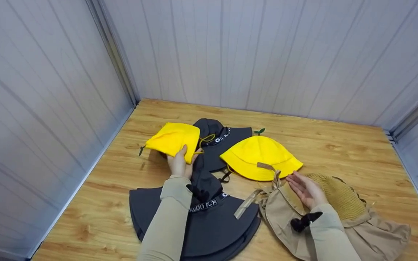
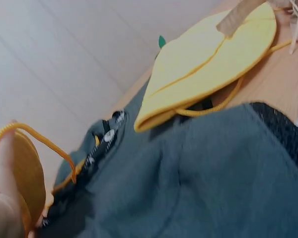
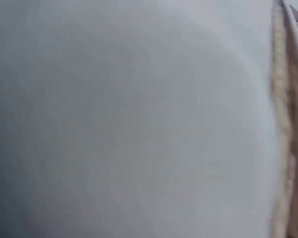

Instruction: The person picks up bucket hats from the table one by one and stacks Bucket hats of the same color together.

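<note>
My left hand (image 1: 183,163) grips a folded yellow hat (image 1: 176,139) by its edge, thumb on top; a green sprout hangs from its far tip. In the left wrist view the hat's yellow cord (image 2: 44,141) loops beside the fingers. My right hand (image 1: 307,190) is over a tan hat (image 1: 339,194) with a knitted crown and wide cloth brim, its fingers nearly straight. Its fingertips are close to the brim of a second yellow hat (image 1: 259,156), topped by a sprout. A pale blurred surface fills most of the right wrist view.
One dark grey hat (image 1: 210,150) lies behind the left hand, partly under the second yellow hat. Dark wide-brimmed hats (image 1: 223,224) are stacked in front, under the left forearm. Tan ties (image 1: 247,204) trail leftward. Pale panelled walls (image 1: 252,54) enclose the wooden table (image 1: 107,210).
</note>
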Demonstrator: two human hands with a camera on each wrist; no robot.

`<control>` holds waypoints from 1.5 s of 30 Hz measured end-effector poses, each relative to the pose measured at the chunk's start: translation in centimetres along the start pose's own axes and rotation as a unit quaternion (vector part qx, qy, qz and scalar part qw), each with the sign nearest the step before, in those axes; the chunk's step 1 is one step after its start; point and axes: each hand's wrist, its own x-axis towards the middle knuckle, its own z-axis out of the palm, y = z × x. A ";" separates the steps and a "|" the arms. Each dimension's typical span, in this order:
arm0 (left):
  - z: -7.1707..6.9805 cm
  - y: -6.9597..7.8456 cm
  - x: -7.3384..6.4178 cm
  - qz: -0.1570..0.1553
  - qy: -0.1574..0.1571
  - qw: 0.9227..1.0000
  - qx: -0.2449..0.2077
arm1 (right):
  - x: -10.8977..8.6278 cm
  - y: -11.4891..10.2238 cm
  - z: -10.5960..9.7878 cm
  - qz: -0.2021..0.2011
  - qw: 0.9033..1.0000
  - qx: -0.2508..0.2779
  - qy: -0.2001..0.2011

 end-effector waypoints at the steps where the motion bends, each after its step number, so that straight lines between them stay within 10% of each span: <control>1: 0.3 0.0 -0.1 0.002 -0.006 1.000 0.002 | -0.2 -0.1 0.1 0.004 1.000 0.001 0.004; 7: 2.7 -0.3 -1.4 0.006 -0.049 0.998 0.028 | -1.0 -0.2 3.8 -0.162 0.977 -0.064 0.126; 10: 3.7 -0.5 -2.4 -0.006 -0.081 0.996 0.048 | -1.5 -0.3 6.8 -0.213 0.966 -0.101 0.110; 16: 5.3 -1.4 -4.7 -0.039 -0.161 0.982 0.093 | -2.7 -0.8 11.6 -0.122 0.987 -0.073 -0.077; 23: 6.0 -2.7 -6.8 -0.101 -0.241 0.952 0.156 | -3.7 -0.9 14.3 -0.008 0.978 0.033 -0.208; 35: 5.6 -2.9 -7.5 -0.176 -0.322 0.895 0.255 | -4.4 -2.0 14.8 0.017 0.965 0.237 -0.112; 45: 5.1 -2.8 -7.3 -0.186 -0.372 0.884 0.212 | -4.2 -1.6 14.9 -0.033 0.969 0.235 -0.063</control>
